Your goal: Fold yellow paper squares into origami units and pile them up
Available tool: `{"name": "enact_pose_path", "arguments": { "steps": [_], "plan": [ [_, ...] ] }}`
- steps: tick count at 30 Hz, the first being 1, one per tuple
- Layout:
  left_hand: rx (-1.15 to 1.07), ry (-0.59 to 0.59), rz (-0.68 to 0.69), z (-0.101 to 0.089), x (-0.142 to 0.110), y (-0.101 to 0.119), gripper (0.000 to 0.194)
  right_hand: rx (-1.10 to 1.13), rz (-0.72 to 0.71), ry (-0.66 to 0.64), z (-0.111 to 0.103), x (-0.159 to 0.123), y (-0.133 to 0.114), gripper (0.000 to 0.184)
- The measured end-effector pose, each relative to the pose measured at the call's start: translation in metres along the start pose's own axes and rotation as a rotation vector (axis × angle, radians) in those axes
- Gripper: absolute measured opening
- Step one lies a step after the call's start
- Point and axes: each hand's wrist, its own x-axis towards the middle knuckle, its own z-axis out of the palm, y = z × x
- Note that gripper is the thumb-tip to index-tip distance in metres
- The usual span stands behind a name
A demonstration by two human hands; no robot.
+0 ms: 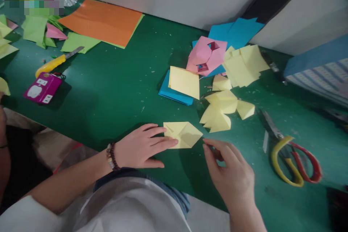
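While the left grip [138, 146] lies flat with fingers spread, two of them on the left part of the folded yellow paper [187, 134], the right grip [233, 169] has thumb and finger together, just beside the paper's pointy right end, over the green counter [122, 87].

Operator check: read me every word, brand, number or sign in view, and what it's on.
None can be read.
Purple box: white markings, too small and blurred.
Blue box: printed stripes, any lettering too blurred.
Folded paper under the left hand: no writing visible.
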Motion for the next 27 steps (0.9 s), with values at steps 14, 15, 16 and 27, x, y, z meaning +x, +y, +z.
{"name": "enact_pose_path", "arguments": {
  "steps": [14, 15, 16, 27],
  "plan": [
    [0.024, 0.166, 0.066, 0.006, -0.004, -0.003, 0.032, -0.064, -0.438, -0.084, 0.009, 0.013, 0.028, 0.025],
    [0.040, 0.171, 0.060, 0.006, -0.004, -0.003, 0.033, -0.044, -0.463, -0.092, 0.009, 0.012, 0.027, 0.024],
    [0.062, 0.175, 0.053, 0.006, -0.004, -0.003, 0.035, -0.024, -0.482, -0.096, 0.008, 0.011, 0.026, 0.022],
    [0.147, 0.143, 0.090, 0.007, -0.003, 0.000, 0.047, 0.133, -0.514, -0.209, 0.003, 0.005, 0.007, 0.020]
  ]
}}
